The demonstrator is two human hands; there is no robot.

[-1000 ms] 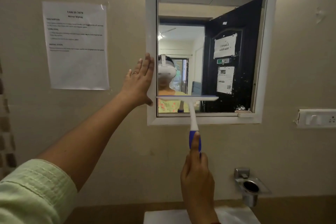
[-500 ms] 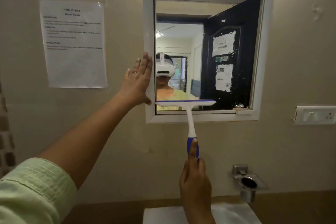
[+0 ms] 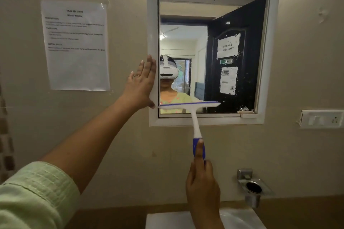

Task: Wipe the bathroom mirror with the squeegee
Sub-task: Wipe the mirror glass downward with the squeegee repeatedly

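A white-framed bathroom mirror [image 3: 268,46] hangs on the beige wall. Water specks dot its right part over the reflected black door. A white squeegee [image 3: 188,105] with a blue grip lies with its blade flat on the glass near the mirror's bottom left. My right hand [image 3: 202,182] grips the blue handle below the frame, with one finger stretched up along it. My left hand [image 3: 142,84] presses flat, fingers straight, against the mirror's left frame edge.
A printed task sheet [image 3: 76,44] is taped to the wall left of the mirror. A switch and socket plate [image 3: 323,118] sits at the right. A steel cup holder [image 3: 253,188] is fixed below right. A white basin [image 3: 240,219] lies at the bottom.
The squeegee blade has slid down the glass toward the mirror's bottom edge, pulled by my right hand. My left hand stays on the frame.
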